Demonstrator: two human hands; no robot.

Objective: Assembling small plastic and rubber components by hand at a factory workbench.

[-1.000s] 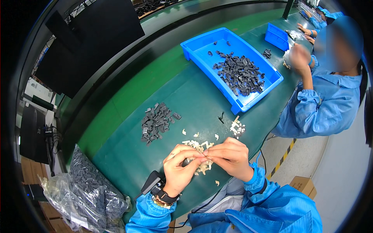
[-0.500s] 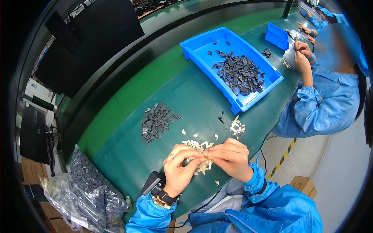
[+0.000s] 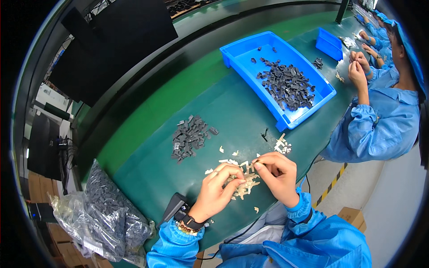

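Over a scattered heap of small cream plastic pieces [image 3: 245,191], my two hands are held slightly apart. My left hand [image 3: 220,188] has thumb and fingers pinched together low over the heap; whatever lies between the tips is hidden. My right hand [image 3: 280,175] pinches a small dark piece [image 3: 256,162] between thumb and forefinger, with its other fingers curled in. A separate little cluster of cream pieces [image 3: 282,145] lies just beyond my right hand. Farther off to the left rests a pile of black plastic parts [image 3: 191,137].
A blue tray [image 3: 250,77] holding many black parts stands beyond my hands. A clear bag of dark parts [image 3: 109,210] sits at the left edge. To the right, a co-worker in blue [image 3: 380,120] works near a smaller blue bin [image 3: 329,43]. A thin black piece [image 3: 265,135] lies near the tray.
My hands were together at the fingertips and have now separated. The right hand moved up and right; the left is lower over the cream heap. The whole view has shifted slightly.
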